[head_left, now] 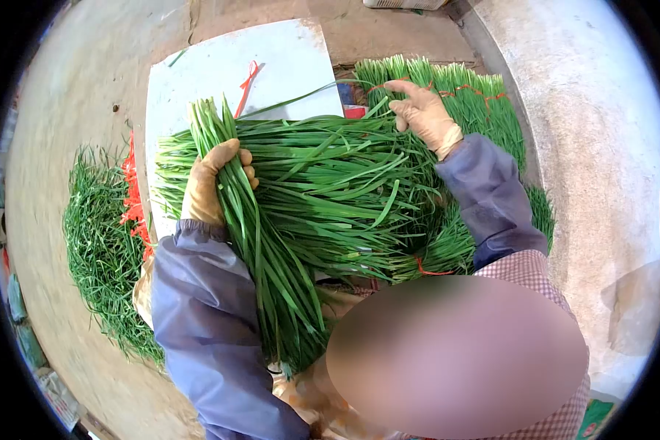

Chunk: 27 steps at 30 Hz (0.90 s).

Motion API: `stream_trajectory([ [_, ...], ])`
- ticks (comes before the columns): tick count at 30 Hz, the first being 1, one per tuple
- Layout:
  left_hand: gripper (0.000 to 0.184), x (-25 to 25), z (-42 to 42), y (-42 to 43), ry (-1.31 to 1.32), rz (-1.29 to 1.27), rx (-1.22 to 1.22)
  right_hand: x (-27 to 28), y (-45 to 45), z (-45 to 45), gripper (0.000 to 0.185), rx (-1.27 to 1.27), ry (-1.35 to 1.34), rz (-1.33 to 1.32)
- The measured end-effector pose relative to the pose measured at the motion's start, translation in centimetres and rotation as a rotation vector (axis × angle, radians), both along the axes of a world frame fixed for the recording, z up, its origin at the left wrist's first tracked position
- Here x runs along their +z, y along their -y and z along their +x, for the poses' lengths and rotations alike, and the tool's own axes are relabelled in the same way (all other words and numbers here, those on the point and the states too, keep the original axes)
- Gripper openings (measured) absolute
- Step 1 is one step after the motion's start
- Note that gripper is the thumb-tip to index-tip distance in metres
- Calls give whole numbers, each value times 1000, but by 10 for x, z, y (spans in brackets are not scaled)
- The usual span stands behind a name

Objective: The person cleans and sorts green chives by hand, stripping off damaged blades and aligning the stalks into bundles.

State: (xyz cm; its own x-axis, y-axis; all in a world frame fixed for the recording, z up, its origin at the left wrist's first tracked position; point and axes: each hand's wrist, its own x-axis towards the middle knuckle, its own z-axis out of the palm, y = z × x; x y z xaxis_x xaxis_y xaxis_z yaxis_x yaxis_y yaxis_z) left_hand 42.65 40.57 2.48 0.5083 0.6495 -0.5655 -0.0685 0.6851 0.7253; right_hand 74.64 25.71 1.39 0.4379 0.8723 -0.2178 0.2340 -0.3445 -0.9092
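Note:
My left hand (214,180), in a tan glove, is closed around a bunch of garlic chives (260,242). Its pale cut ends point up and its green leaves hang down toward my lap. Beneath and beside it, a wide pile of loose garlic chives (323,176) lies across a white board (231,66). At the upper right, my right hand (424,116), gloved as well, has its fingers apart. One long leaf stretches from the pile toward its fingertips, and I cannot tell whether they touch. A large blur covers the lower right.
Tied bunches of chives (469,92) with red bands stand at the right, along a pale ledge (587,147). A red tie (248,84) lies on the board. On the left are a heap of loose greens (106,257) and a cluster of red ties (133,194).

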Motion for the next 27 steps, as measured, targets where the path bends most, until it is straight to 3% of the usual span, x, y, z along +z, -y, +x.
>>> stream_trajectory([
  [2,21,-1,-1,-1,6,-21,-7,5,-4,-4,28,88,213,-82],
  [7,20,7,3,0,-41,-56,24,-23,-5,-7,16,88,405,144],
  [10,22,7,4,-2,-92,-57,5,-34,-3,-7,16,-22,146,177],
  [13,20,8,4,-4,-123,-96,-31,-37,2,-1,15,-390,-387,125],
  [16,20,6,4,-3,-100,-63,-5,-51,10,5,15,-544,-580,313],
  [20,20,3,3,-6,-90,-59,-27,-43,25,15,18,-563,-603,385],
  [25,24,5,3,1,-47,-28,34,-8,27,8,17,-311,-674,470],
  [27,23,-1,-5,-1,17,-55,15,8,17,-3,17,-351,-659,481],
])
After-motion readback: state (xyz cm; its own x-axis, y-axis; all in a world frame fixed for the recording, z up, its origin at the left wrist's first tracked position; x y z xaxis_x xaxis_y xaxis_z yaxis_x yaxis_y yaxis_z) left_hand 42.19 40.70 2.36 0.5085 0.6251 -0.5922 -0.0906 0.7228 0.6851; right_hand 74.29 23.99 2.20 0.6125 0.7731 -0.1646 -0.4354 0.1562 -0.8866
